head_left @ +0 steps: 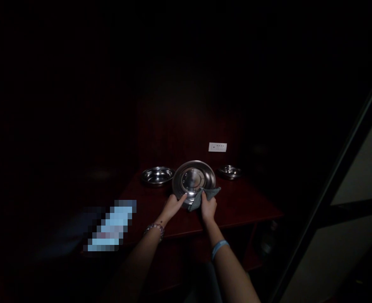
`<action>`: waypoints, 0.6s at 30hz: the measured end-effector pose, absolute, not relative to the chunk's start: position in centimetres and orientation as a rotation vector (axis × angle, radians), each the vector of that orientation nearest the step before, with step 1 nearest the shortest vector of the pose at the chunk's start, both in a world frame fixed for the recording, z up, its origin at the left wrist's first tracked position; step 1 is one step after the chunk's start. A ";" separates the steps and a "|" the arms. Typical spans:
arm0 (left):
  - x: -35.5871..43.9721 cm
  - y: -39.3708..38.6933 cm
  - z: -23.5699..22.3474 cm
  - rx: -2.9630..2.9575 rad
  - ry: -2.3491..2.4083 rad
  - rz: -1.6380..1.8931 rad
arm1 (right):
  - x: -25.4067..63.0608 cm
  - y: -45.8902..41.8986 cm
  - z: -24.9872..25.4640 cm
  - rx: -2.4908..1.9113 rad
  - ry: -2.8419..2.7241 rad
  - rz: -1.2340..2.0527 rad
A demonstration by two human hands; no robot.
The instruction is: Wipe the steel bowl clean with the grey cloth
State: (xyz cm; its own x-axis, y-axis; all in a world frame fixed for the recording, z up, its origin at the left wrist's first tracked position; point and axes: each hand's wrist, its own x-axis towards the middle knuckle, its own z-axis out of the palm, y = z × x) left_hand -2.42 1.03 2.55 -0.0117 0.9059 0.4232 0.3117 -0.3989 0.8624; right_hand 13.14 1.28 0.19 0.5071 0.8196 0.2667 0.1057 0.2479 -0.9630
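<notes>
A shiny round steel bowl (pixel 193 178) is held tilted up above the dark red table, its ringed base facing me. My left hand (pixel 174 205) grips the bowl's lower left rim, thumb on the near side. At the lower right, my right hand (pixel 208 207) pinches a grey-green cloth (pixel 196 201) against the bowl, with a corner of cloth sticking out to the right. The fingers behind the bowl are hidden. Left of it a wide steel bowl (pixel 157 176) stands upright on the table, and to the right sit smaller steel bowls (pixel 231 172), seemingly stacked.
The dark red table (pixel 249 206) has its front edge below my hands. A white socket panel (pixel 218 147) is on the back wall. A bottle (pixel 268 240) stands in shadow under the right side. A dark-framed panel (pixel 337 193) slants along the right. A pixelated bright patch lies at left.
</notes>
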 end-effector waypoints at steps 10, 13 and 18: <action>-2.9 2.0 1.1 1.648 1.211 1.293 | 13.3 1.3 0.0 -1.268 -0.988 0.584; -2.8 2.6 0.7 1.578 1.165 1.377 | 13.2 1.1 0.2 -1.270 -0.988 0.597; -2.7 2.9 0.6 1.497 1.141 1.481 | 13.1 1.0 0.3 -1.280 -0.977 0.592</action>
